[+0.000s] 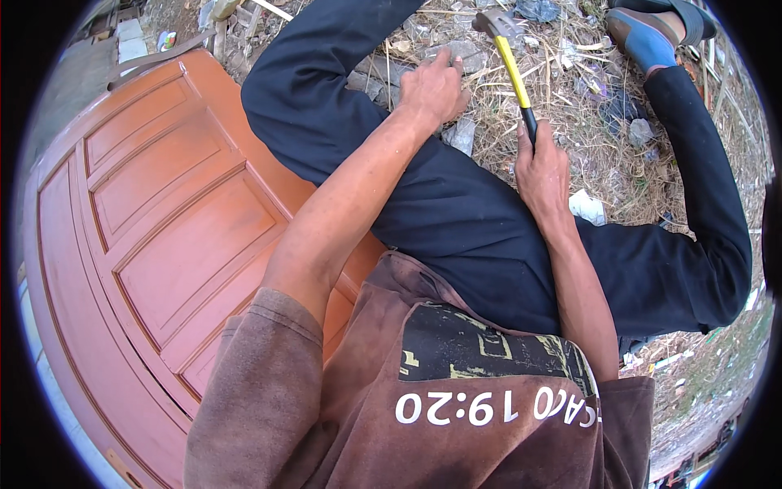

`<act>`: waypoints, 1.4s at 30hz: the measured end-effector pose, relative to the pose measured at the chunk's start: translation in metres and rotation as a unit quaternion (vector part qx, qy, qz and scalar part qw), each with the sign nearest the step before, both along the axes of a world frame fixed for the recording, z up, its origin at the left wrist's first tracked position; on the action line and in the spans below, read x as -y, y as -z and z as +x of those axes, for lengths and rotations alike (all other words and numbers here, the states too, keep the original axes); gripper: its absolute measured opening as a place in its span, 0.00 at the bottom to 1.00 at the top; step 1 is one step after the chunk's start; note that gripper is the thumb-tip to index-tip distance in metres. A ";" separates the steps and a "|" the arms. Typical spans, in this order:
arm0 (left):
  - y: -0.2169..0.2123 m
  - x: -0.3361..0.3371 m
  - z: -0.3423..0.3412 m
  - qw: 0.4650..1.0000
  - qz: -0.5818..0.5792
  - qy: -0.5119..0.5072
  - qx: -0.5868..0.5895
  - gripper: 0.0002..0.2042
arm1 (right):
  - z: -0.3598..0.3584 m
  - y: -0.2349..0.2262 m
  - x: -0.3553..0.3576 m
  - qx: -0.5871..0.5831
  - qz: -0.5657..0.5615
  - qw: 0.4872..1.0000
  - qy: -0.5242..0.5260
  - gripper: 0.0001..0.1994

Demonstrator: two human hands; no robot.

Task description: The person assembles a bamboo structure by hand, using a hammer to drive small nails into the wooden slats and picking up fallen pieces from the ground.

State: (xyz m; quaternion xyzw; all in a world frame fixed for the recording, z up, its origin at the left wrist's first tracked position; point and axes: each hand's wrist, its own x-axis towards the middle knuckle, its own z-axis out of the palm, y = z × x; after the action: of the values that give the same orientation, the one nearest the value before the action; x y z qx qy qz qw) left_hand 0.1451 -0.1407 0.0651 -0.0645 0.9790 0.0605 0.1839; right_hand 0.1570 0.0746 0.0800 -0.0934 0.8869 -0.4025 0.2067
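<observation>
My right hand [543,173] is wrapped round the black grip of a claw hammer [513,72]. Its yellow shaft points away from me, and the metal head is raised at the far end above the littered ground. To the left of it, my left hand [433,88] is closed, fingers curled low over some grey stone pieces [456,55]. Something thin and dark seems to stick out by its fingertips, too small to name. A gap separates this hand from the hammer head.
A reddish-brown panelled door [175,212] lies at my left, partly under my leg. My dark-trousered legs [456,220] are spread around the work spot. Dry grass [497,134], stones and plastic scraps cover the ground. My sandalled foot [648,41] is at the far right.
</observation>
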 end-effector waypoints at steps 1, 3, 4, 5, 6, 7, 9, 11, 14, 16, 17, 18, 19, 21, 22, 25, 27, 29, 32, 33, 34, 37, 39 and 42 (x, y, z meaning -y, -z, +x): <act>-0.001 -0.001 0.001 1.000 0.000 -0.007 0.011 0.29 | 0.004 0.014 -0.001 -0.007 0.039 0.999 -0.027 0.09; 0.001 0.000 -0.003 1.000 -0.001 -0.015 0.003 0.29 | -0.001 0.018 0.002 -0.030 0.063 0.996 -0.057 0.10; 0.003 -0.001 -0.005 1.000 0.000 -0.013 0.000 0.29 | -0.004 0.017 0.000 -0.033 0.064 0.996 -0.055 0.10; 0.005 -0.002 -0.004 1.000 -0.006 -0.005 -0.011 0.29 | -0.007 0.007 0.002 -0.014 0.045 0.998 -0.040 0.10; 0.004 -0.001 0.000 1.000 -0.013 0.001 -0.019 0.30 | -0.006 -0.004 0.005 0.007 0.024 0.999 -0.029 0.10; 0.004 0.002 0.002 1.000 -0.016 -0.001 -0.016 0.30 | -0.003 -0.011 0.006 -0.004 0.003 1.000 -0.024 0.10; 0.002 0.000 -0.003 1.000 -0.008 -0.003 0.002 0.30 | 0.000 -0.003 0.004 -0.018 0.025 0.999 -0.035 0.10; 0.003 0.000 -0.001 1.000 -0.009 -0.006 -0.002 0.30 | 0.001 0.009 0.003 -0.023 0.069 0.996 -0.058 0.10; 0.005 0.000 -0.002 1.000 -0.009 -0.006 -0.006 0.29 | -0.005 0.006 0.003 0.009 0.042 0.998 -0.040 0.10; 0.006 0.001 -0.001 1.000 -0.010 -0.005 -0.003 0.28 | -0.005 0.001 0.004 0.006 0.017 0.999 -0.028 0.10; 0.005 0.001 -0.003 1.000 -0.010 0.000 -0.006 0.28 | -0.002 0.000 0.004 -0.005 0.009 1.000 -0.023 0.10; 0.005 0.001 -0.003 1.000 -0.009 0.004 -0.009 0.28 | 0.000 0.000 0.004 -0.015 0.001 1.000 -0.017 0.10; 0.003 0.000 -0.001 1.000 -0.013 -0.005 -0.008 0.27 | 0.003 0.004 0.005 -0.012 0.036 0.998 -0.042 0.10; 0.005 -0.001 -0.001 1.000 -0.015 -0.006 -0.012 0.26 | 0.004 0.013 0.004 -0.022 0.041 0.998 -0.053 0.09; 0.007 -0.002 -0.002 1.000 -0.017 -0.009 -0.014 0.26 | 0.003 0.016 0.002 -0.030 0.045 0.996 -0.066 0.09; 0.005 0.002 0.000 1.000 -0.007 0.002 -0.017 0.28 | 0.003 -0.003 0.008 -0.025 0.010 0.998 -0.050 0.09; 0.004 0.001 -0.001 1.000 -0.007 0.000 -0.005 0.29 | 0.004 0.005 0.006 -0.031 -0.004 0.999 -0.030 0.09; 0.004 0.000 -0.001 1.000 -0.006 -0.004 -0.006 0.29 | 0.002 0.010 0.004 -0.022 0.022 0.999 -0.041 0.09; 0.007 -0.001 0.002 0.999 -0.020 0.003 -0.032 0.28 | -0.007 -0.001 0.003 0.019 0.041 0.998 -0.038 0.09; 0.007 0.001 0.000 1.000 -0.012 0.006 -0.015 0.29 | -0.006 -0.004 0.004 0.012 0.004 1.000 -0.017 0.09; 0.008 0.002 0.000 1.000 -0.013 0.005 -0.012 0.29 | -0.004 -0.005 0.004 0.006 -0.034 0.999 0.004 0.09; 0.006 -0.002 -0.004 1.000 -0.014 0.005 0.005 0.30 | 0.003 0.021 -0.001 -0.018 0.017 0.999 -0.020 0.09; 0.005 0.000 -0.001 1.000 -0.018 -0.007 -0.003 0.30 | -0.004 0.016 0.004 -0.006 0.048 0.998 -0.042 0.10; 0.003 -0.001 -0.001 1.000 -0.016 0.009 -0.019 0.30 | -0.006 -0.004 0.005 0.027 -0.013 1.000 0.006 0.09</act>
State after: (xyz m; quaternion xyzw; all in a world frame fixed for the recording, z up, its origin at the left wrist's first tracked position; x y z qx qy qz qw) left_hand 0.1442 -0.1401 0.0617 -0.0574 0.9837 0.0445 0.1644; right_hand 0.1506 0.0698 0.0836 -0.0797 0.8760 -0.4179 0.2273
